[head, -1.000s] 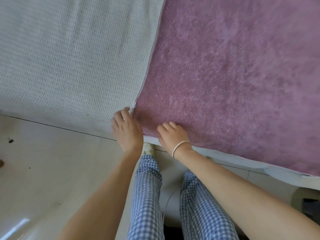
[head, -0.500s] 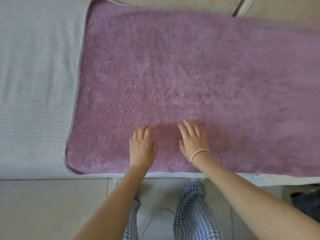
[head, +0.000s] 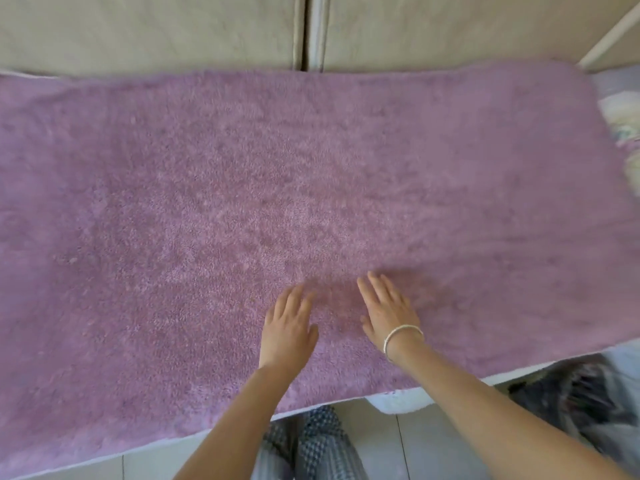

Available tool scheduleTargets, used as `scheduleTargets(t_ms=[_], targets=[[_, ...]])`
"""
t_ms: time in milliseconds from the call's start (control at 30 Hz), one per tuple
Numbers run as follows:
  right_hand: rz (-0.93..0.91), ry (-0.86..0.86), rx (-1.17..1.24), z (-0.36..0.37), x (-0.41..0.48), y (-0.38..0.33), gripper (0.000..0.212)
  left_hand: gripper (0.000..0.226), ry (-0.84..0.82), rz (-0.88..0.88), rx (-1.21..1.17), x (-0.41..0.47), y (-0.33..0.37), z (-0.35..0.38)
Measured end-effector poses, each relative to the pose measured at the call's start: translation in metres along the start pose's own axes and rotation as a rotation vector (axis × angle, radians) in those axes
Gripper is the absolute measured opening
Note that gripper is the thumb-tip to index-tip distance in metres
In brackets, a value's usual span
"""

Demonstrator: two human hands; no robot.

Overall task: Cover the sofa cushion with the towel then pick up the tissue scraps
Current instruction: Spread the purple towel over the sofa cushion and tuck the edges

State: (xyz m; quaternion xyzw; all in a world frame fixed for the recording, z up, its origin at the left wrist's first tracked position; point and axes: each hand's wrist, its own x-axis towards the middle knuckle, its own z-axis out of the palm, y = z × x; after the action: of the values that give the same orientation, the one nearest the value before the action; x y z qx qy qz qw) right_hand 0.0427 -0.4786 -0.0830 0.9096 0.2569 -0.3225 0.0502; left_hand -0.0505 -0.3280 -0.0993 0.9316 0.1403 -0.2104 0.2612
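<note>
A fluffy mauve-pink towel (head: 242, 202) lies spread flat over the sofa cushion, running from the left edge of the view almost to the right edge, so that only a thin pale strip of the white sofa cushion (head: 398, 403) shows along the towel's near border. Behind the towel's far edge stand two beige fabric back cushions (head: 156, 29), upright and side by side with a dark seam between them. Near the middle of the towel's front part, the left hand (head: 287, 327) lies palm down on the pile, fingers stretched out and close together, holding nothing. Just beside it, a small gap apart, the right hand (head: 388, 313) also rests flat on the towel with fingers extended and empty; a thin silver bangle (head: 403, 336) circles its wrist. Below the hands, between the forearms, blue-and-white checked trousers (head: 311, 445) appear above the pale tiled floor (head: 415, 445). At the far right, past the towel's end, a blurred pale patterned cloth (head: 623, 116) lies on the sofa, and a dark blurred bundle (head: 571, 403) sits low by the floor.
</note>
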Motion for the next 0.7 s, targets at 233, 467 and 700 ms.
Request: scheduleTargets(t_ms=[233, 467, 700], targets=[[0.049, -0.121, -0.081, 0.018, 0.006, 0.018, 0.035, 0.055, -0.206, 0.110, 0.301, 0.020, 0.014, 0.026], [0.103, 0.161, -0.190, 0.029, 0.016, 0.008, 0.039, 0.040, -0.174, 0.107, 0.326, 0.021, 0.016, 0.038], [0.071, -0.061, -0.121, 0.035, 0.017, 0.010, 0.030, 0.032, -0.185, 0.108, 0.356, 0.016, 0.020, 0.035]])
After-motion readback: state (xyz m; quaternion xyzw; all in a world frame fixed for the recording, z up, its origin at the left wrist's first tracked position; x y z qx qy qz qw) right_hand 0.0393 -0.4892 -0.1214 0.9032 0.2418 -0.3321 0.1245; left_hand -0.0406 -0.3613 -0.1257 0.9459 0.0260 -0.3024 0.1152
